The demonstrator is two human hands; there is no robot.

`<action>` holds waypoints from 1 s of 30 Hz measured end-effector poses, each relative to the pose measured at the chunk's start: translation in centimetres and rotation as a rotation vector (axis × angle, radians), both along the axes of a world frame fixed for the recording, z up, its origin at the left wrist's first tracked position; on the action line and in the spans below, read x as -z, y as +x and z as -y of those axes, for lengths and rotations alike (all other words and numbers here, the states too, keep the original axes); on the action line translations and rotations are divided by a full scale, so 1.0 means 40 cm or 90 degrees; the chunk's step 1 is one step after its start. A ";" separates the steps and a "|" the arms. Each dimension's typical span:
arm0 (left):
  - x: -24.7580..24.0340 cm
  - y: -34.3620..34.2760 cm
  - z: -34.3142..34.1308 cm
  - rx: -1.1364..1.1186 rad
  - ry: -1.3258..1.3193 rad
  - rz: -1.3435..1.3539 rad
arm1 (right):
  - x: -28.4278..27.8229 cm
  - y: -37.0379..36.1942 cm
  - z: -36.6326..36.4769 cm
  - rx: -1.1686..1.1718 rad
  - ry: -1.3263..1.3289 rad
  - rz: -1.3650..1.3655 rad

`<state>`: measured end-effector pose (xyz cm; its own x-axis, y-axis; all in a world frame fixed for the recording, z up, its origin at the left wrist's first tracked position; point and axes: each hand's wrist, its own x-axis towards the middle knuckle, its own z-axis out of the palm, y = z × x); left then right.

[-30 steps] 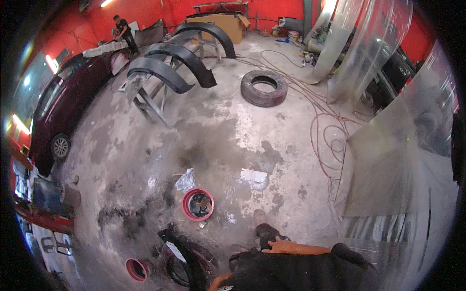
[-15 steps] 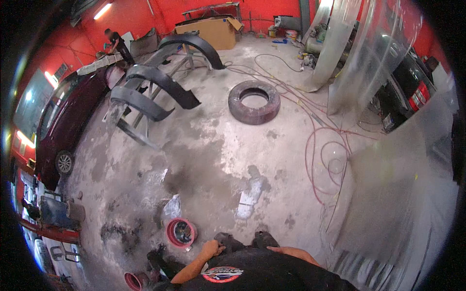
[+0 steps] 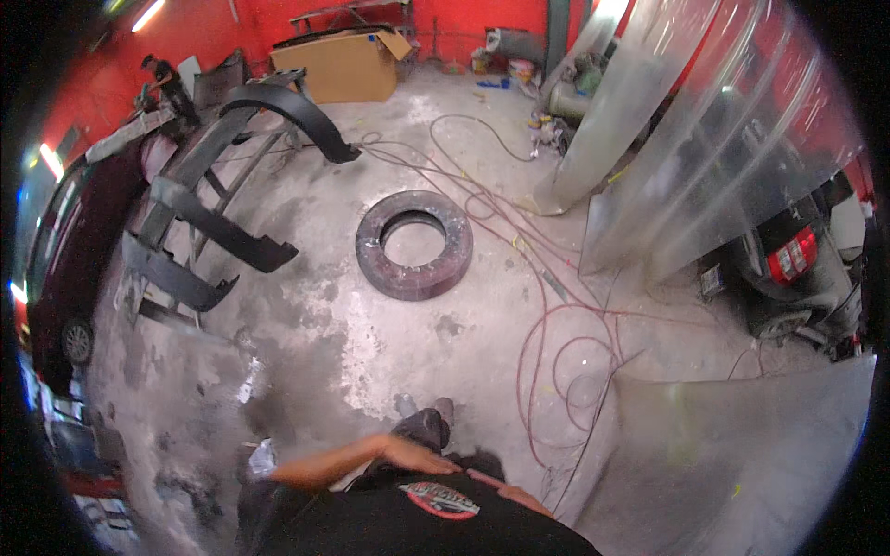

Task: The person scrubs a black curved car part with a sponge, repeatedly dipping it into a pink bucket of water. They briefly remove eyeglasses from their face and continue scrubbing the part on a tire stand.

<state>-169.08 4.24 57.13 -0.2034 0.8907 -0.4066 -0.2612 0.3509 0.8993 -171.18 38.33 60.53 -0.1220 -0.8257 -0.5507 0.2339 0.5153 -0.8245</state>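
Observation:
My left hand [image 3: 420, 456] reaches across in front of my waist, at the hem of my black shirt [image 3: 371, 514]. Its fingers look stretched out toward the right and somewhat blurred, with nothing visible in them. Close by, my right hand [image 3: 505, 488] shows only as a narrow strip past the shirt's edge. Its fingers are mostly hidden, so I cannot make out whether it holds anything. One of my shoes [image 3: 444, 410] steps forward on the stained concrete floor [image 3: 324, 324]. Ahead lies a worn tire [image 3: 414, 283], flat on its side and out of reach of both hands.
Dark curved fender parts [image 3: 287, 116] hang on a rack at left, beside a dark red car [image 3: 88, 241]. Red hoses [image 3: 528, 371] loop across the floor at right, near clear plastic sheeting [image 3: 742, 445]. A cardboard box [image 3: 343, 69] and another person [image 3: 170, 88] are far back.
My view has moved forward and turned right; the tire is nearer and the fenders sit further left. My left hand has swung inward across my waist. The red buckets have left the view.

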 end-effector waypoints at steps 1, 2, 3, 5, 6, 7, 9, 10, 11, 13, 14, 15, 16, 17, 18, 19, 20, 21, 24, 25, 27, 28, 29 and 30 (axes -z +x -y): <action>-0.070 -0.167 -0.007 0.121 -0.100 -0.022 | -0.020 -0.087 -0.009 0.015 0.017 -0.004; -0.121 -0.327 0.000 0.213 -0.165 -0.156 | -0.035 -0.184 -0.012 0.027 0.024 -0.006; -0.134 -0.508 0.022 0.257 -0.184 -0.222 | -0.042 -0.282 -0.016 0.041 0.029 -0.008; -0.180 -0.846 0.026 0.205 -0.514 -0.767 | -0.039 -0.466 -0.042 0.076 0.044 0.003; -0.207 -0.998 0.024 0.037 -0.555 -0.912 | -0.031 -0.551 -0.057 0.092 0.050 0.020; -0.241 -1.158 0.028 -0.146 -0.480 -0.959 | -0.020 -0.657 -0.072 0.104 0.053 0.028; -0.258 -1.380 0.052 -0.438 -0.333 -0.907 | 0.007 -0.865 -0.105 0.112 0.048 0.054; -0.261 -1.465 0.074 -0.551 -0.273 -0.822 | 0.029 -0.998 -0.121 0.105 0.033 0.060; -0.255 -1.541 0.099 -0.662 -0.209 -0.735 | 0.062 -1.112 -0.139 0.095 -0.003 0.068; -0.167 -1.623 0.157 -0.599 -0.365 -0.692 | 0.101 -1.403 -0.177 0.064 -0.046 0.007; -0.125 -1.670 0.204 -0.483 -0.526 -0.723 | 0.109 -1.595 -0.128 -0.024 0.105 -0.188; -0.089 -1.655 0.223 -0.375 -0.686 -0.708 | 0.077 -1.786 -0.072 -0.136 0.260 -0.376; -0.075 -1.647 0.244 -0.280 -0.700 -0.577 | 0.032 -1.973 0.000 -0.245 0.413 -0.579; -0.070 -1.671 0.263 -0.197 -0.708 -0.447 | -0.035 -2.163 0.121 -0.262 0.410 -0.731; -0.070 -1.723 0.260 -0.263 -0.665 -0.349 | -0.004 -2.347 0.144 -0.089 0.139 -0.921; -0.079 -1.754 0.263 -0.327 -0.634 -0.235 | -0.109 -2.482 0.288 0.005 0.109 -0.833; -0.084 -1.711 0.270 -0.380 -0.597 -0.104 | -0.211 -2.527 0.438 0.088 0.094 -0.714; -0.073 -1.783 0.292 -0.408 -0.601 -0.102 | -0.257 -2.643 0.524 0.104 0.044 -0.746; -0.021 -2.075 0.388 -0.463 -0.628 -0.149 | -0.249 -2.925 0.721 0.154 -0.047 -0.805; 0.008 -2.196 0.422 -0.458 -0.603 -0.238 | -0.194 -2.995 0.726 0.148 -0.034 -0.831; 0.037 -2.529 0.541 -0.442 -0.654 -0.416 | -0.126 -3.154 0.792 0.214 -0.016 -0.743; 0.066 -2.680 0.585 -0.484 -0.650 -0.431 | 0.020 -3.228 0.747 0.145 0.077 -0.717; 0.087 -2.809 0.631 -0.545 -0.558 -0.611 | 0.131 -3.264 0.704 -0.001 0.080 -0.794; 0.013 -2.937 0.672 -0.622 -0.489 -0.801 | 0.170 -3.304 0.716 -0.090 0.269 -0.612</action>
<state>-286.58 -22.64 56.63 -0.9846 -0.0352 0.1710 0.0413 0.9047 0.4241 -303.34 9.68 53.72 -0.5773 -0.6306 -0.5187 -0.5064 0.7748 -0.3785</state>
